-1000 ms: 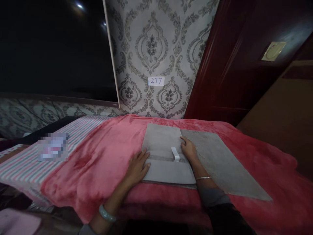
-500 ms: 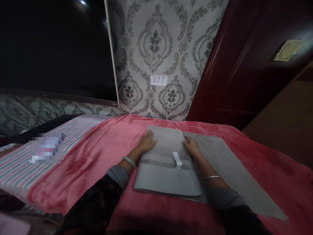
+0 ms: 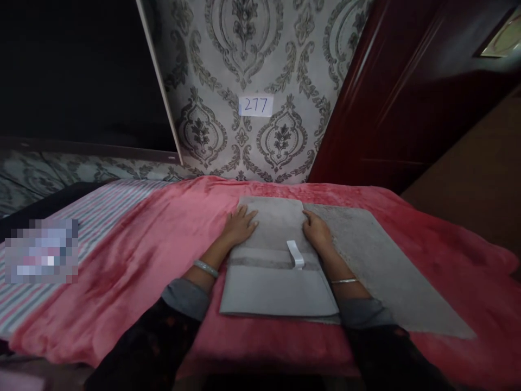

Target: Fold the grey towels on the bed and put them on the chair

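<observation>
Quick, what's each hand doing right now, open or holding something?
Left hand: open, resting on the folded gray fabric at its left edge.
Right hand: partly curled at the folded gray fabric's right edge; whether it grips cannot be told.

Sleeves [image 3: 150,336]: black, faint reddish specks on the left one
Cuffs [image 3: 185,298]: broad, plain grey, ending both sleeves
Left bangle [image 3: 205,268]: thick, rounded, pale grey-green
Right bangle [image 3: 344,281]: slim, silvery
Fingers [image 3: 241,212]: bare

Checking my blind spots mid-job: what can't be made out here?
Head view:
Object on the striped cloth: pixelated over.
White tag: any print, too small to read.
Gray mat: part of its left edge, covered by the left hand.
Screen: left and top, cut off by picture edges.
</observation>
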Demonstrator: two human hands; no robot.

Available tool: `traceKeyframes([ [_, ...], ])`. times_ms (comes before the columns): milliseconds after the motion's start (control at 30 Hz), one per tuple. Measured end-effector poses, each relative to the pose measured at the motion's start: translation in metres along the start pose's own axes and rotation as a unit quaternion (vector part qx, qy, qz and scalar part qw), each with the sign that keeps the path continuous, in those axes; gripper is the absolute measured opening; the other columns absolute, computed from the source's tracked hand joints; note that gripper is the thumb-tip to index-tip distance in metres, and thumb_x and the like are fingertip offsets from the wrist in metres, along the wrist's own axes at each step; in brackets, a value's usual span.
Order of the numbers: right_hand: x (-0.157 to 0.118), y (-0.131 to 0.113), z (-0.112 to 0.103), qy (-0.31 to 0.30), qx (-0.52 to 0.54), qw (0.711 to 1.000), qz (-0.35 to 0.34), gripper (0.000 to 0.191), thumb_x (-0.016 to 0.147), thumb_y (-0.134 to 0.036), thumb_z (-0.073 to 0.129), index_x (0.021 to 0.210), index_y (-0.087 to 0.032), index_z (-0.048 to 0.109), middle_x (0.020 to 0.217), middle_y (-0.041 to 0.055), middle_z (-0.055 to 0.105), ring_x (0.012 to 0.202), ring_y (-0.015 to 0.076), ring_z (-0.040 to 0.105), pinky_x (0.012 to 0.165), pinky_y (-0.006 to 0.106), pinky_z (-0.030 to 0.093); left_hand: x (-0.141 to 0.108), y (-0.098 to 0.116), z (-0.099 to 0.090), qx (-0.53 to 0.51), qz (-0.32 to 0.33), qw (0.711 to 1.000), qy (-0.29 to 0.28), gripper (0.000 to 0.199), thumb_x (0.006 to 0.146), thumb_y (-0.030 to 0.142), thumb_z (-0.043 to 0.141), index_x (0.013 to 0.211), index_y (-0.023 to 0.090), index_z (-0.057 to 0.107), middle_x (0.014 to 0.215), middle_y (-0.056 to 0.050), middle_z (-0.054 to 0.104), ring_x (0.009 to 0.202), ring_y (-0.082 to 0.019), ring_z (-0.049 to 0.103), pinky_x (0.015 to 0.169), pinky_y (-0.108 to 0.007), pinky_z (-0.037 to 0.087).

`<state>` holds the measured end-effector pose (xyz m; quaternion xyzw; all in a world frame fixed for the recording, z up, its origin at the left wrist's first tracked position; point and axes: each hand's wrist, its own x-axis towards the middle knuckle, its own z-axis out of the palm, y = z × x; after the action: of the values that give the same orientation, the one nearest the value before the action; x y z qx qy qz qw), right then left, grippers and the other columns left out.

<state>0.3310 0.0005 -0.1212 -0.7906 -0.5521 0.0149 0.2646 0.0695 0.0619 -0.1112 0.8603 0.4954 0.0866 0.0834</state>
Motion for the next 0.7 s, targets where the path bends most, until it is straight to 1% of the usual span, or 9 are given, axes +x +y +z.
traceKeyframes([
  [67, -0.003, -0.011, -0.005, 0.036, -0.022, 0.996, -0.077, 0.056, 0.090, -0.020, 0.041, 0.144, -0.011, 0.051, 0.134, 0.0188, 0.060, 0.125, 0.0297, 0.055, 0.106, 0.045, 0.043, -0.001, 0.000, 0.000, 0.009, 0.021, 1.000, 0.016, 0.053, 0.102, 0.043, 0.034, 0.151, 0.025, 0.043, 0.164, -0.012, 0.028, 0.153, -0.032, 0.020, 0.119, -0.060, 0.022],
  [133, -0.008, -0.029, -0.008, 0.031, -0.031, 0.981, -0.187, 0.058, 0.094, -0.028, 0.041, 0.150, -0.013, 0.043, 0.151, 0.0185, 0.045, 0.141, 0.0305, 0.039, 0.114, 0.050, 0.034, -0.003, 0.000, 0.000, 0.012, 0.057, 0.998, 0.037, 0.051, 0.102, 0.041, 0.034, 0.149, 0.024, 0.047, 0.161, -0.011, 0.036, 0.152, -0.031, 0.023, 0.120, -0.060, 0.020],
  [200, -0.016, -0.047, -0.005, -0.041, -0.043, 0.961, -0.271, 0.061, 0.098, -0.038, 0.038, 0.156, -0.017, 0.034, 0.162, 0.0143, 0.029, 0.150, 0.0287, 0.024, 0.118, 0.053, 0.026, -0.005, 0.000, 0.001, 0.002, 0.087, 0.995, 0.051, 0.052, 0.102, 0.041, 0.035, 0.148, 0.022, 0.047, 0.158, -0.011, 0.041, 0.151, -0.029, 0.026, 0.121, -0.058, 0.017],
  [300, -0.027, -0.064, 0.006, -0.181, -0.085, 0.928, -0.314, 0.062, 0.102, -0.046, 0.028, 0.159, -0.022, 0.025, 0.165, 0.0096, 0.020, 0.153, 0.0255, 0.016, 0.120, 0.055, 0.020, -0.005, -0.001, 0.003, -0.018, 0.089, 0.995, 0.043, 0.058, 0.099, 0.045, 0.042, 0.151, 0.019, 0.043, 0.160, -0.013, 0.036, 0.151, -0.029, 0.025, 0.121, -0.055, 0.020],
  [367, -0.028, -0.065, 0.014, -0.228, -0.102, 0.913, -0.323, 0.062, 0.103, -0.049, 0.024, 0.160, -0.024, 0.023, 0.166, 0.0081, 0.018, 0.153, 0.0243, 0.014, 0.121, 0.055, 0.018, -0.005, -0.002, 0.005, -0.023, 0.080, 0.996, 0.032, 0.061, 0.097, 0.048, 0.045, 0.151, 0.019, 0.042, 0.162, -0.014, 0.031, 0.152, -0.031, 0.024, 0.121, -0.056, 0.022],
  [433, -0.022, -0.058, 0.019, -0.241, -0.106, 0.908, -0.326, 0.062, 0.103, -0.053, 0.023, 0.160, -0.026, 0.022, 0.166, 0.0069, 0.016, 0.153, 0.0241, 0.012, 0.121, 0.054, 0.017, -0.006, -0.002, 0.006, -0.024, 0.076, 0.996, 0.029, 0.061, 0.096, 0.049, 0.046, 0.150, 0.020, 0.044, 0.162, -0.015, 0.031, 0.151, -0.032, 0.025, 0.120, -0.057, 0.023],
  [500, -0.009, -0.047, 0.020, -0.241, -0.113, 0.912, -0.311, 0.062, 0.103, -0.054, 0.024, 0.159, -0.029, 0.023, 0.166, 0.0063, 0.015, 0.153, 0.0249, 0.012, 0.121, 0.055, 0.016, -0.006, -0.001, 0.005, -0.024, 0.074, 0.997, 0.027, 0.061, 0.096, 0.049, 0.046, 0.150, 0.020, 0.044, 0.162, -0.015, 0.032, 0.151, -0.032, 0.026, 0.120, -0.057, 0.023],
  [600, 0.018, -0.028, 0.018, -0.224, -0.135, 0.936, -0.236, 0.060, 0.104, -0.052, 0.026, 0.159, -0.029, 0.023, 0.167, 0.0070, 0.013, 0.153, 0.0267, 0.012, 0.120, 0.058, 0.016, -0.008, 0.001, 0.002, -0.028, 0.075, 0.997, 0.012, 0.061, 0.097, 0.050, 0.046, 0.151, 0.021, 0.042, 0.163, -0.015, 0.030, 0.152, -0.032, 0.023, 0.120, -0.057, 0.023],
  [700, 0.036, -0.011, 0.018, -0.198, -0.143, 0.958, -0.149, 0.062, 0.104, -0.051, 0.026, 0.160, -0.025, 0.022, 0.166, 0.0092, 0.013, 0.153, 0.0276, 0.014, 0.119, 0.059, 0.017, -0.009, 0.001, 0.000, -0.028, 0.081, 0.996, 0.002, 0.061, 0.097, 0.049, 0.045, 0.151, 0.021, 0.042, 0.163, -0.016, 0.028, 0.152, -0.033, 0.022, 0.120, -0.058, 0.023],
])
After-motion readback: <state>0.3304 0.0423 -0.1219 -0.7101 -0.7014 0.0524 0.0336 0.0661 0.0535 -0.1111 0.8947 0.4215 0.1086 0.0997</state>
